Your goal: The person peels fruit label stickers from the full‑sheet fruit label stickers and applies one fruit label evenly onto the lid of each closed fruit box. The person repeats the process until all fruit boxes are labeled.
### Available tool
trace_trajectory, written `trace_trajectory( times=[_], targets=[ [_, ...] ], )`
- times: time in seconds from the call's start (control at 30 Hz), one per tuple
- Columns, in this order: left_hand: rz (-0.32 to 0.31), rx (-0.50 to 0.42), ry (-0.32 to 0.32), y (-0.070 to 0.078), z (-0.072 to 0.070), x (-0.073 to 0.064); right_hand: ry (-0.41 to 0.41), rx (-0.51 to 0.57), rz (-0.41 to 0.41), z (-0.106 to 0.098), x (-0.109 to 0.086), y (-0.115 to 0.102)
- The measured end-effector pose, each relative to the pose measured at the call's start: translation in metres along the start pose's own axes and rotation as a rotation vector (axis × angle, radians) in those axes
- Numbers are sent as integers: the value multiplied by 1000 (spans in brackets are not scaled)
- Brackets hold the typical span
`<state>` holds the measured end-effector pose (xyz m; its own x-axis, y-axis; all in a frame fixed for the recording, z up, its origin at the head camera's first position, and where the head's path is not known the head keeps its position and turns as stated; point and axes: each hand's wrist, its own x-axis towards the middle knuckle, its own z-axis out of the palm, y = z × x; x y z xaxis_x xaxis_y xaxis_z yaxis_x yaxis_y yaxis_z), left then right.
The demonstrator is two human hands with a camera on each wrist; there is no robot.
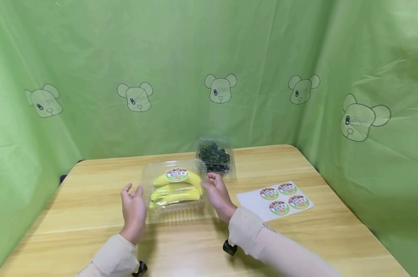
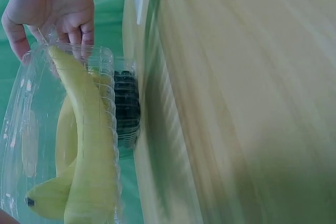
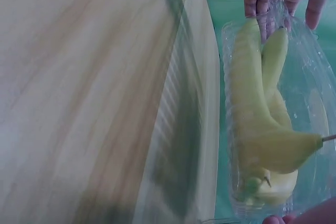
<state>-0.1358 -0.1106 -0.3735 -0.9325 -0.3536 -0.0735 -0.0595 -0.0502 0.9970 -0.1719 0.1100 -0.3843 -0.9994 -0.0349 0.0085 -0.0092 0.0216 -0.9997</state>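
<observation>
Banana container (image 1: pixel 157 168) hangs between left hand (image 1: pixel 133 212) and right hand (image 1: pixel 220 197), each (only partly closed) gripping one end.

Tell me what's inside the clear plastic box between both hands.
Inside the clear plastic box lie curved yellow bananas; in the head view, the round colourful sticker on top hides part of one.
</observation>
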Motion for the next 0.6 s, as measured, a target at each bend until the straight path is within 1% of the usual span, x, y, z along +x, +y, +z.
trace_trajectory(
  times=[0.17,0.33,0.47,0.6],
  targets=[
    [7,-14,25,4,-2,3,-36,-9,-15,0,3,-2],
    [7,-24,40,5,-5,5,-51,-13,-23,1,4,-1],
    [23,-23,62,6,-7,6,-64,-16,-31,2,5,-2],
    [41,-29,82,6,-8,6,-85,0,-18,2,5,-5]
  ],
)
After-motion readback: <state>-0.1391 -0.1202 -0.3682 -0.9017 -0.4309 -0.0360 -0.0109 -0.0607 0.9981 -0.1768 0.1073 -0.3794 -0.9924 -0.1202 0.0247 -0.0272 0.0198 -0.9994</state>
